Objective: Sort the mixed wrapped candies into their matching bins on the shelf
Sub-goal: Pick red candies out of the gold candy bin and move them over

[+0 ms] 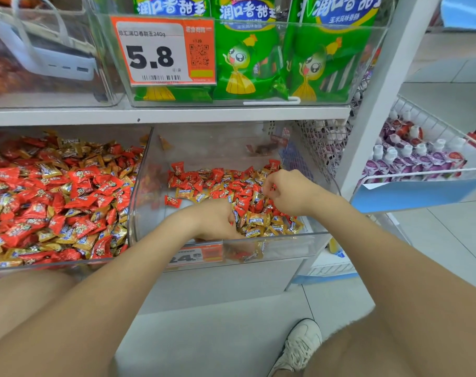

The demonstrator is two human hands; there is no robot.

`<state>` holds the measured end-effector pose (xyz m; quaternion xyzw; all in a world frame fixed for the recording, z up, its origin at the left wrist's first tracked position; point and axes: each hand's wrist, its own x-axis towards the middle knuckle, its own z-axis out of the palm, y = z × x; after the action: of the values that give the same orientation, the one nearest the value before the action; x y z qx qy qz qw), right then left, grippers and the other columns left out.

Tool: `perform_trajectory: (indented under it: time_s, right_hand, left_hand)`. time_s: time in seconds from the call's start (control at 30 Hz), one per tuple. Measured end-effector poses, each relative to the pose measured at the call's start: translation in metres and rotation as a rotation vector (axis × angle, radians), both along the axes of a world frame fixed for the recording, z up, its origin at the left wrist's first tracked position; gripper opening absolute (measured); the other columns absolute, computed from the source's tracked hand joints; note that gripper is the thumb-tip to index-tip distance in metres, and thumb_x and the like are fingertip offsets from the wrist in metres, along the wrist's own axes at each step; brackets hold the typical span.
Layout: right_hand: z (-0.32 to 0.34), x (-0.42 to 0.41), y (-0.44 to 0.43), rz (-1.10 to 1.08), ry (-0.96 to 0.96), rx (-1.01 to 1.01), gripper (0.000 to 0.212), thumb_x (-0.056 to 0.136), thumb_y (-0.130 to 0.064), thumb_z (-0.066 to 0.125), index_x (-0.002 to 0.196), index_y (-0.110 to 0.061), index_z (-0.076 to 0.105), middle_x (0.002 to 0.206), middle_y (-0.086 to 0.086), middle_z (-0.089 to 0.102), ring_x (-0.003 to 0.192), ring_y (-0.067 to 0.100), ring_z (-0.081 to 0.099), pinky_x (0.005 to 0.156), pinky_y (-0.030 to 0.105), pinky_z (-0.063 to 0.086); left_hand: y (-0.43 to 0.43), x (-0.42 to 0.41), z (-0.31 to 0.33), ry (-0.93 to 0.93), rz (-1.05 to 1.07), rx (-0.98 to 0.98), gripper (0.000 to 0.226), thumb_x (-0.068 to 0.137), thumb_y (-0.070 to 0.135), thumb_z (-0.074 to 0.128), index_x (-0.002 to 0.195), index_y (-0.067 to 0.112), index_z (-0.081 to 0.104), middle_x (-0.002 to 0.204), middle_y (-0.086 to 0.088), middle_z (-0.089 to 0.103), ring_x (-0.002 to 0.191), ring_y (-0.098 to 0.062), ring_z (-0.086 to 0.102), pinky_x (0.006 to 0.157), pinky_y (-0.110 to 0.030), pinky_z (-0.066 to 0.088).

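1. Inside the right bin (272,240), toward its back right corner, the fingers (269,183) of the right hand (288,191) were curled tight, tips bunched on the candy heap. Whether they pinched a piece could not be told.
2. Near that bin's front wall, the fingers (228,213) of the left hand (215,220) were curled down among the candies, knuckles up. What they held, if anything, was hidden.
3. The mixed wrapped candies (231,186), red and gold, were heaped along the back and right side of the right bin. One lone red candy (172,200) lay on the bare floor at its left.
4. Both forearms crossed the bin's front rim, and an orange price tag (196,255) sat on its front wall below the left wrist.
5. Against the right bin's left wall stood the left bin (68,265), much fuller with red and gold candies (54,200).
6. Above the right bin, a white shelf board (177,114) carried an upper bin (367,63) of green snack packs (247,58) with a 5.8 label (160,50).
7. Right of the right bin, past a white post, a wire basket (432,123) held purple and white pouches (410,159).
8. Below it, a pale shoe (299,346) rested on the tiled floor.
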<state>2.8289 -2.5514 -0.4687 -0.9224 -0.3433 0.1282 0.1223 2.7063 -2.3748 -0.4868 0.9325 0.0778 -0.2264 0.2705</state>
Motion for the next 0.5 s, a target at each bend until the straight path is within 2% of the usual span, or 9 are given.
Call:
perform_trajectory:
  time_s: [0.03, 0.07, 0.13, 0.17, 0.23, 0.3, 0.37, 0.43, 0.5]
  right_hand:
    - [-0.002, -0.001, 0.002, -0.005, 0.002, -0.012, 0.018, 0.1, -0.017, 0.059, 0.099, -0.005, 0.073, 0.09, 0.012, 0.074, 0.084, 0.029, 0.07, 0.069, 0.039, 0.058]
    - [-0.003, -0.002, 0.005, -0.014, 0.007, -0.04, 0.031, 0.102, -0.031, 0.061, 0.094, -0.004, 0.073, 0.086, 0.015, 0.075, 0.082, 0.03, 0.071, 0.069, 0.038, 0.059]
    - [-0.009, -0.005, 0.011, -0.047, -0.002, -0.114, 0.056, 0.097, -0.058, 0.062, 0.078, -0.006, 0.069, 0.073, 0.011, 0.071, 0.073, 0.027, 0.069, 0.069, 0.038, 0.06]
    - [-0.012, -0.006, 0.014, -0.063, -0.03, -0.13, 0.06, 0.094, -0.064, 0.063, 0.07, -0.009, 0.064, 0.067, 0.007, 0.067, 0.069, 0.026, 0.067, 0.069, 0.038, 0.06]
    - [-0.017, -0.005, 0.02, -0.085, -0.069, -0.13, 0.056, 0.089, -0.062, 0.069, 0.064, -0.013, 0.057, 0.063, 0.004, 0.06, 0.067, 0.026, 0.065, 0.066, 0.038, 0.059]
    - [-0.019, -0.004, 0.023, -0.068, -0.046, -0.122, 0.048, 0.086, -0.052, 0.076, 0.065, -0.013, 0.056, 0.063, 0.004, 0.057, 0.066, 0.028, 0.062, 0.063, 0.039, 0.058]
    - [-0.019, -0.002, 0.024, -0.034, -0.007, -0.132, 0.042, 0.084, -0.041, 0.079, 0.065, -0.011, 0.059, 0.062, 0.006, 0.058, 0.063, 0.028, 0.061, 0.062, 0.041, 0.058]
    - [-0.017, -0.001, 0.023, -0.013, 0.028, -0.159, 0.033, 0.081, -0.035, 0.082, 0.067, -0.009, 0.065, 0.063, 0.005, 0.061, 0.063, 0.026, 0.061, 0.063, 0.041, 0.06]
    - [-0.018, -0.001, 0.023, 0.005, 0.05, -0.2, 0.029, 0.076, -0.031, 0.085, 0.073, -0.006, 0.071, 0.067, 0.007, 0.065, 0.065, 0.024, 0.06, 0.064, 0.043, 0.062]
  left_hand:
    - [-0.001, 0.001, -0.001, 0.019, 0.007, 0.006, 0.054, 0.069, 0.063, 0.088, 0.07, 0.016, 0.061, 0.069, -0.004, 0.042, 0.061, -0.021, 0.031, 0.051, -0.03, 0.025]
    - [-0.002, 0.002, -0.001, 0.04, 0.016, 0.007, 0.055, 0.064, 0.064, 0.09, 0.069, 0.018, 0.061, 0.068, -0.003, 0.044, 0.06, -0.021, 0.031, 0.05, -0.029, 0.024]
    - [-0.004, 0.003, 0.002, 0.094, 0.02, 0.0, 0.054, 0.063, 0.061, 0.093, 0.069, 0.013, 0.069, 0.064, 0.0, 0.049, 0.055, -0.02, 0.034, 0.048, -0.027, 0.027]
    - [-0.005, 0.004, 0.003, 0.121, 0.015, -0.002, 0.052, 0.064, 0.057, 0.093, 0.072, 0.009, 0.073, 0.063, 0.0, 0.049, 0.053, -0.019, 0.037, 0.046, -0.025, 0.029]
    - [-0.006, 0.005, 0.007, 0.155, 0.007, 0.0, 0.045, 0.069, 0.046, 0.092, 0.073, 0.006, 0.073, 0.063, -0.002, 0.046, 0.055, -0.02, 0.038, 0.046, -0.024, 0.03]
    - [-0.006, 0.004, 0.01, 0.153, 0.019, -0.016, 0.041, 0.075, 0.039, 0.087, 0.063, 0.012, 0.059, 0.063, -0.004, 0.039, 0.058, -0.022, 0.033, 0.047, -0.025, 0.028]
    - [-0.005, 0.003, 0.012, 0.114, 0.071, -0.067, 0.04, 0.086, 0.037, 0.075, 0.062, 0.015, 0.051, 0.057, -0.003, 0.037, 0.054, -0.023, 0.032, 0.047, -0.024, 0.029]
    - [-0.005, 0.005, 0.013, -0.002, 0.155, -0.085, 0.041, 0.097, 0.037, 0.057, 0.063, 0.014, 0.05, 0.051, -0.002, 0.041, 0.049, -0.023, 0.037, 0.046, -0.023, 0.032]
    - [-0.002, 0.007, 0.011, -0.198, 0.221, -0.011, 0.047, 0.102, 0.034, 0.045, 0.059, 0.014, 0.043, 0.049, -0.001, 0.039, 0.048, -0.022, 0.038, 0.048, -0.026, 0.03]
